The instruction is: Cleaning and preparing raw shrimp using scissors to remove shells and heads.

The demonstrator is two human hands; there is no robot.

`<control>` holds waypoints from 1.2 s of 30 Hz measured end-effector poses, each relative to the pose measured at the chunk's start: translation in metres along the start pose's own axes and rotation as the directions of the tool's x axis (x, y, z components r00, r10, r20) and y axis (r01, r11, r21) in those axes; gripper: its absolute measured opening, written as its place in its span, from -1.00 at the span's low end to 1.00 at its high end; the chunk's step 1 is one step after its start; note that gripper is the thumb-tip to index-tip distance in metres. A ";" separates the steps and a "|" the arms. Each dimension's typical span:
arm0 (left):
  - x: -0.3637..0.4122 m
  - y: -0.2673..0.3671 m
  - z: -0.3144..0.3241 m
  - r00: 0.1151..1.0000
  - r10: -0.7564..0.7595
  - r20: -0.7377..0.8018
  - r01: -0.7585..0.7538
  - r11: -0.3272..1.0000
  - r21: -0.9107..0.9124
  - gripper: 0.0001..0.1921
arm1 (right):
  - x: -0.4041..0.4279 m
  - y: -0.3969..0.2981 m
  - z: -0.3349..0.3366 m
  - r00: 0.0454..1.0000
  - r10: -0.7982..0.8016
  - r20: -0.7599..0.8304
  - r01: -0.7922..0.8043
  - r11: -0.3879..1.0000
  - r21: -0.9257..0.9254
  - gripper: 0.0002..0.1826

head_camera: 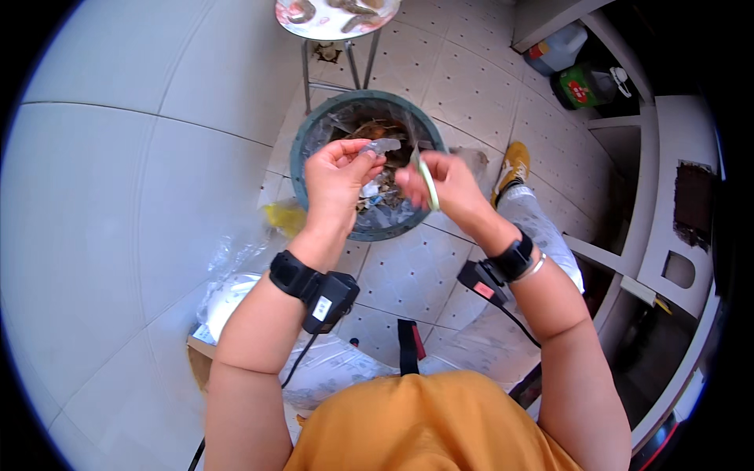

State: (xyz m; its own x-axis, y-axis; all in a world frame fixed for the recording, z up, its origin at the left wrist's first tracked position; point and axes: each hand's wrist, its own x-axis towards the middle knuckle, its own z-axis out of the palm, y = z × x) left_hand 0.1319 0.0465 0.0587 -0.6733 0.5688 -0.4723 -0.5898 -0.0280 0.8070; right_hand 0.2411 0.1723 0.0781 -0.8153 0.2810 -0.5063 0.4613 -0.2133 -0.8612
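Between the thumb and fingers of my left hand (339, 179) is a greyish, translucent shrimp (386, 145), one end sticking out to the right. My right hand (450, 179) grips a pair of scissors (431, 185) with pale green handles; its fingers are blurred. The scissor blades point up, a little to the right of the shrimp and apart from it. Both hands are above a round, dark green bin (299, 176) lined with clear plastic. Scraps and bits of plastic (383, 203) lie inside it, partly hidden by my hands.
Beyond the bin, a white plate (330, 26) with several shrimp rests on a metal-legged stool (307, 76). A yellow plastic bag (284, 218) touches the bin's left side. Tiled wall borders the left; shelves with two large jugs (556, 48) (589, 86) are on the right.
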 end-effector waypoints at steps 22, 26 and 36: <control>-0.005 -0.003 0.013 0.996 0.029 -0.088 -0.059 0.930 -0.362 -0.84 | -0.010 0.027 0.030 0.923 0.071 0.379 -0.278 0.803 0.526 -0.65; -0.007 -0.003 0.015 0.995 0.054 -0.078 -0.078 0.938 -0.337 -0.85 | -0.010 0.032 0.031 0.941 0.018 0.338 -0.226 0.775 0.590 -0.64; -0.008 -0.006 0.018 0.989 0.125 -0.084 -0.144 0.950 -0.279 -0.86 | -0.014 0.026 0.029 0.965 0.048 0.256 -0.188 0.811 0.555 -0.62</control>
State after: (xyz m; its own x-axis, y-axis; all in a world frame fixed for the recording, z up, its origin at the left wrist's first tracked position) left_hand 0.1494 0.0571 0.0644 -0.7767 0.4898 -0.3960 -0.5876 -0.3374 0.7354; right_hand 0.2544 0.1356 0.0639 -0.8547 0.0212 -0.5187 0.3327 -0.7447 -0.5786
